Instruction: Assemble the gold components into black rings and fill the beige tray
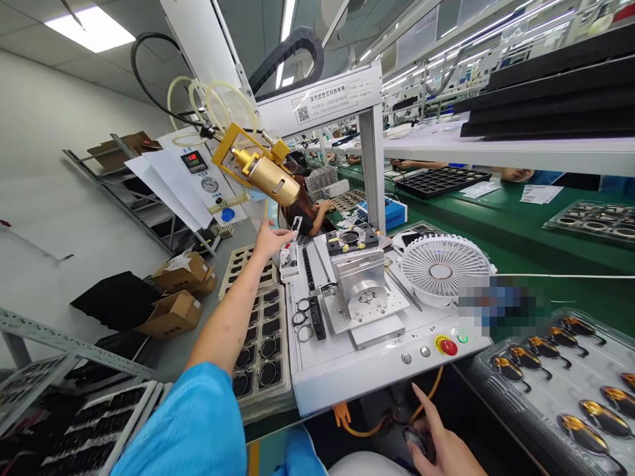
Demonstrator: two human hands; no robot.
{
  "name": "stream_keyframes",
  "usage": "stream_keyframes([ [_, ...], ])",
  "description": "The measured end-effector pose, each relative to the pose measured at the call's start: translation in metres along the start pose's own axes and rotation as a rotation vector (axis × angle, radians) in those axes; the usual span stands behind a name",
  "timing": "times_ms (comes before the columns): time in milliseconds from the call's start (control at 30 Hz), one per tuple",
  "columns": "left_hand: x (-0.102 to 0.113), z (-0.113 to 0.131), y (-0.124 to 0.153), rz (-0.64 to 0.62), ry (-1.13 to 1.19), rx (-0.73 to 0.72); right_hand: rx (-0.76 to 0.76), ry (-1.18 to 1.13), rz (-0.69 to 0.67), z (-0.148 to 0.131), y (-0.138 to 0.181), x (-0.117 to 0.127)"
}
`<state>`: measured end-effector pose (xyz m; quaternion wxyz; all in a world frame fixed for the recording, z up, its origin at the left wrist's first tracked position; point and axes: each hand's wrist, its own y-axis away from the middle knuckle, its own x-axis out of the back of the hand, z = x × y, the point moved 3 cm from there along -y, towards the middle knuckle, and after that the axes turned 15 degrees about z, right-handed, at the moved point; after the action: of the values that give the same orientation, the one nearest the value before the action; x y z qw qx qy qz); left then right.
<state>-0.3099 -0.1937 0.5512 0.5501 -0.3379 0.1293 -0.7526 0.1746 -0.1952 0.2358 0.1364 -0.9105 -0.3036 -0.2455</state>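
My left hand [270, 239] stretches forward beneath a gold dispensing cylinder [274, 180]. Its fingertips meet a small, pale rectangular piece with a slot [296, 225], which stands above a white box [289, 261]; whether the fingers pinch it is unclear. Low in front of me, my right hand [446, 446] holds a small dark round piece [415, 437] between thumb and fingers, the index finger stretched out. Between the hands stands the white machine base [317, 370]. On it are a metal block fixture [361, 281] with a black clamp plate on top [351, 238], and several loose rings [300, 317].
Trays of dark round parts [270, 330] lie left of the machine. A white fan [441, 264] stands at its right, above a red stop button [448, 347]. A tray with amber lens parts [546, 390] is at lower right. Another person's arm [320, 218] shows behind.
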Motion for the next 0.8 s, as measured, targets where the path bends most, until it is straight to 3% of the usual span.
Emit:
stream_keyframes([
  [100,0.006,-0.024,0.027,-0.099,-0.174,-0.035,0.004,0.007,0.036,0.007,-0.001,0.016],
  [267,0.010,-0.067,0.081,-0.301,-0.477,-0.124,-0.036,0.059,0.217,0.009,-0.019,0.063],
  [467,0.004,-0.082,0.103,-0.511,-0.628,-0.255,-0.096,0.325,0.226,-0.022,-0.055,0.098],
  [633,0.000,-0.080,0.104,-0.494,-0.627,-0.306,-0.180,0.505,0.188,-0.022,-0.073,0.098],
  [800,0.017,-0.054,0.105,-0.328,-0.572,-0.339,-0.167,0.652,0.187,-0.019,-0.075,0.096],
])
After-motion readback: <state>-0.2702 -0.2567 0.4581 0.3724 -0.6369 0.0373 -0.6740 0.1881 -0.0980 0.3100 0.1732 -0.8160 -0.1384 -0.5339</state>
